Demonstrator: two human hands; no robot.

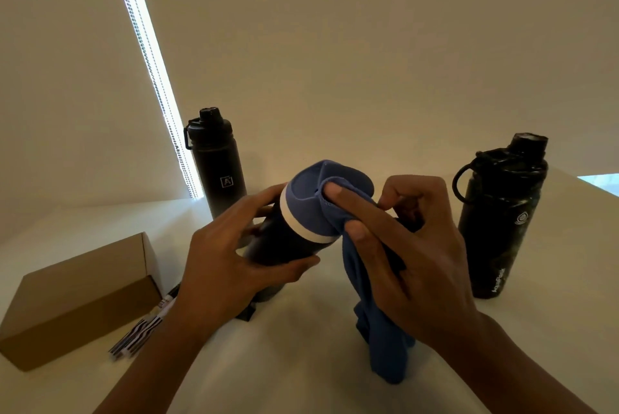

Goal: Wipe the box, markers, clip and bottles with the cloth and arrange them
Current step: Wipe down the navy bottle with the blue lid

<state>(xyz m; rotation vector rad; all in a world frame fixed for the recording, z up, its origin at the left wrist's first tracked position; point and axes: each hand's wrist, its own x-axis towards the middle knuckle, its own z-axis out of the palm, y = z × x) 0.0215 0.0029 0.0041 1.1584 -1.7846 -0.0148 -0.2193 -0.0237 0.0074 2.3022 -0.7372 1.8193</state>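
My left hand (pixel 221 266) grips a dark bottle (pixel 284 243) with a white band, tilted above the table. A blue cloth (pixel 378 330) covers the bottle's top and hangs down below my right hand (pixel 405 253), which pinches the cloth against the cap. A tall black bottle (pixel 216 166) stands upright behind on the left. A wider dark bottle (pixel 500 216) with a loop handle stands on the right. The brown cardboard box (pixel 77 299) lies at the left, with markers (pixel 144 326) beside it. A small black object (pixel 246 313), perhaps the clip, peeks out under my left wrist.
The white table (pixel 301 363) runs to a far edge against a pale window blind. A bead chain (pixel 157 85) hangs by a bright gap in the blind at the left. The table's right corner lies behind the wide bottle.
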